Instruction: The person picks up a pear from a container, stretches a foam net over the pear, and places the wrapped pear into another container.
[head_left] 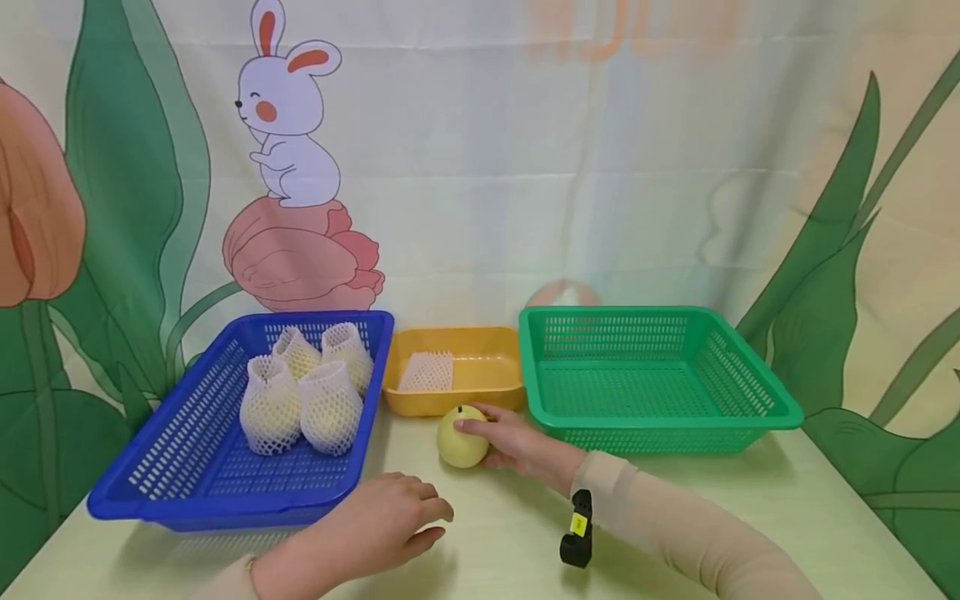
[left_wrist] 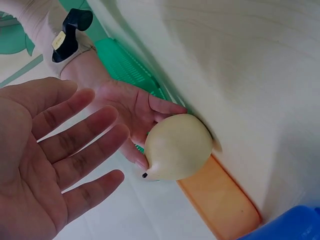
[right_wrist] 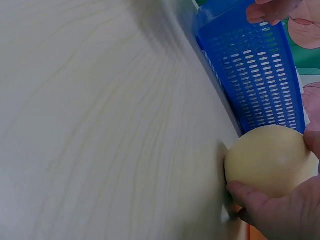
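A pale yellow-green pear point(head_left: 461, 437) with a short dark stem is gripped by my right hand point(head_left: 512, 439), thumb and fingers on its right side. In the right wrist view the pear point(right_wrist: 270, 159) is close over the tabletop. My left hand point(head_left: 384, 523) hovers near the front of the blue basket, holding nothing, its fingers spread and relaxed in the left wrist view. Inside the blue basket point(head_left: 225, 510) stand several pears in white foam nets point(head_left: 330, 408). A flat white foam net point(head_left: 427, 372) lies in the yellow tray point(head_left: 489, 373) behind the pear.
To the right of the yellow tray stands a green basket point(head_left: 660, 417) with slotted sides. A black camera mount point(head_left: 577, 529) is strapped at my right wrist. A printed cloth backdrop point(head_left: 465, 167) hangs directly behind the containers on the light table point(head_left: 750, 517).
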